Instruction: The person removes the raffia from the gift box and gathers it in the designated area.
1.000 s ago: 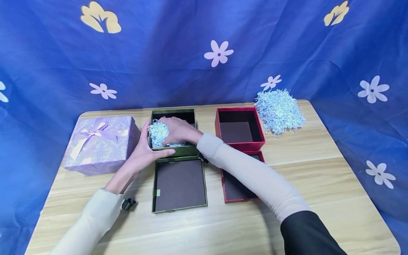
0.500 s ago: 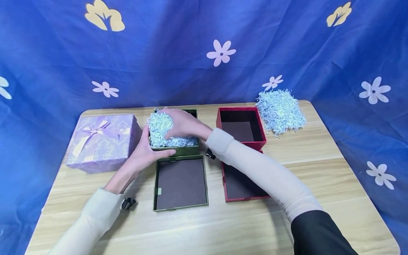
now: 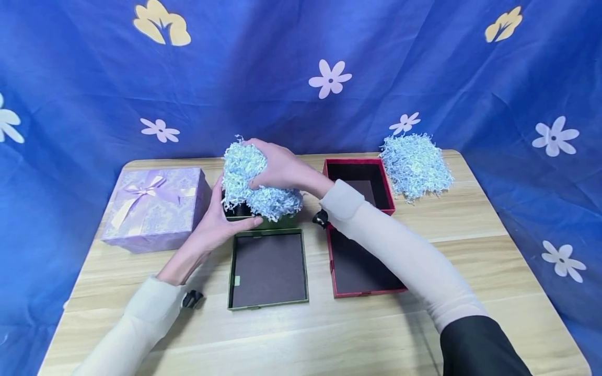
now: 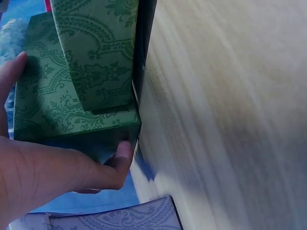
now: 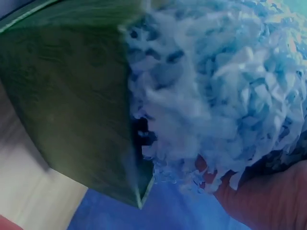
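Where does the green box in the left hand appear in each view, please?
Head: just left of centre, the green box partly hidden by pale-blue shredded paper.
Left wrist: upper left, the green box gripped by the left hand.
Right wrist: left half.
Shared landmark: pale-blue shredded paper, at the left wrist view's left edge, the right wrist's right half.

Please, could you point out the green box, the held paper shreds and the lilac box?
Green box [image 4: 50,98], left wrist view: patterned side wall.
Held paper shreds [image 3: 242,169], head view: upper part of the clump.
Lilac box [image 3: 164,214], head view: top of its lid.
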The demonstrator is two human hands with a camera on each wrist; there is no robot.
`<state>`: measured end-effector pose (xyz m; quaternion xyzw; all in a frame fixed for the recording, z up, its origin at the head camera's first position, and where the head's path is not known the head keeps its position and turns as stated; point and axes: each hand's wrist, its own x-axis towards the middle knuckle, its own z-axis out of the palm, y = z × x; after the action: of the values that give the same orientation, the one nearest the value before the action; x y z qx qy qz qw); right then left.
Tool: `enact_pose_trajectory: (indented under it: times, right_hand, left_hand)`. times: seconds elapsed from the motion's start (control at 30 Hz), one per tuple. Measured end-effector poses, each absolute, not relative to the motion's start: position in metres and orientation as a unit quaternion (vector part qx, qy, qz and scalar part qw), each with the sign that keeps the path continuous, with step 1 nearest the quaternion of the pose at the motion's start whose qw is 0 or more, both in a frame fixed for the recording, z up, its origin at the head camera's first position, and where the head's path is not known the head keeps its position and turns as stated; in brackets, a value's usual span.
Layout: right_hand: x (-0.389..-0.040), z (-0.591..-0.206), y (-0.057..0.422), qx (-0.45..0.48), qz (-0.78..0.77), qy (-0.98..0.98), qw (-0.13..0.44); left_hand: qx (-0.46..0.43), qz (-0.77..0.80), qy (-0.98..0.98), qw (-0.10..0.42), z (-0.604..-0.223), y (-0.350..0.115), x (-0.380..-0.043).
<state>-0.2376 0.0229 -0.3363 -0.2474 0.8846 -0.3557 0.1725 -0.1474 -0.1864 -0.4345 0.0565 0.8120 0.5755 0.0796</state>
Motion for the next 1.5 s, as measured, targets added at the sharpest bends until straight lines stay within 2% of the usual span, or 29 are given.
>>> enact_pose_trajectory:
  times: [0.43, 0.73, 1.5]
  right_hand:
    - [-0.236, -0.304, 0.060, -0.223, -0.408, 0.872, 0.154]
    - [-0.233, -0.287, 0.100, -0.196, -0.422, 0.876, 0.127]
    - [-0.218, -0.278, 0.192, -0.060, -0.482, 0.869, 0.100]
  left_hand:
    - [0.033, 0.567, 0.815, 0.111, -0.431, -0.190, -0.150]
    - [0.040, 0.594, 0.795, 0.116, -0.429, -0.182, -0.152]
    - [0.045, 0.596, 0.794, 0.109, -0.434, -0.191, -0.151]
